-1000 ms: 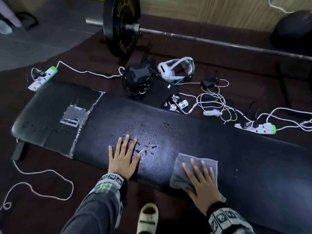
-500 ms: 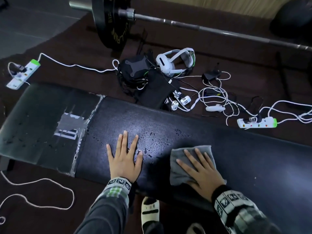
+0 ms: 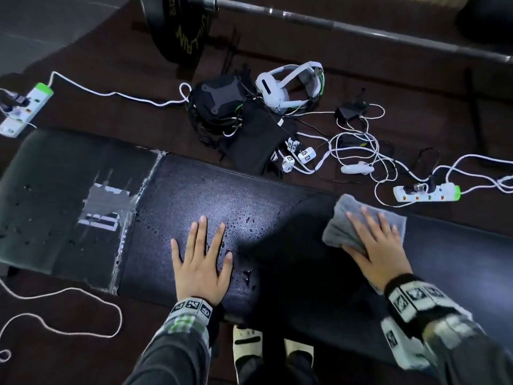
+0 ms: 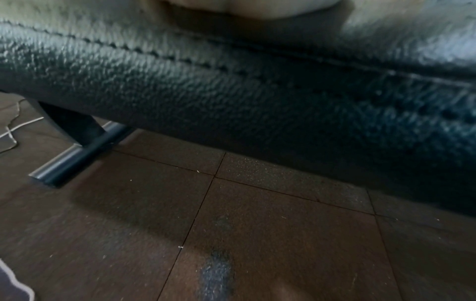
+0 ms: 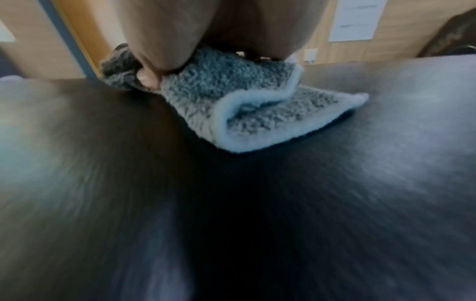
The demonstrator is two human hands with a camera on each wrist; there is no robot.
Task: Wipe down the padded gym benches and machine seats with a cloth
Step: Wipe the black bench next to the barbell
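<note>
We press our left hand [image 3: 201, 261] flat on the wet bench [image 3: 277, 218], fingers straight and spread. Our right hand [image 3: 379, 245] lies on the grey cloth [image 3: 337, 227], fingers straight and slightly apart, pressing it onto the bench's far edge.

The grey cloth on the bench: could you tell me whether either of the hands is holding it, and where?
The right hand presses the grey cloth flat across its middle; the left hand holds nothing.
</note>
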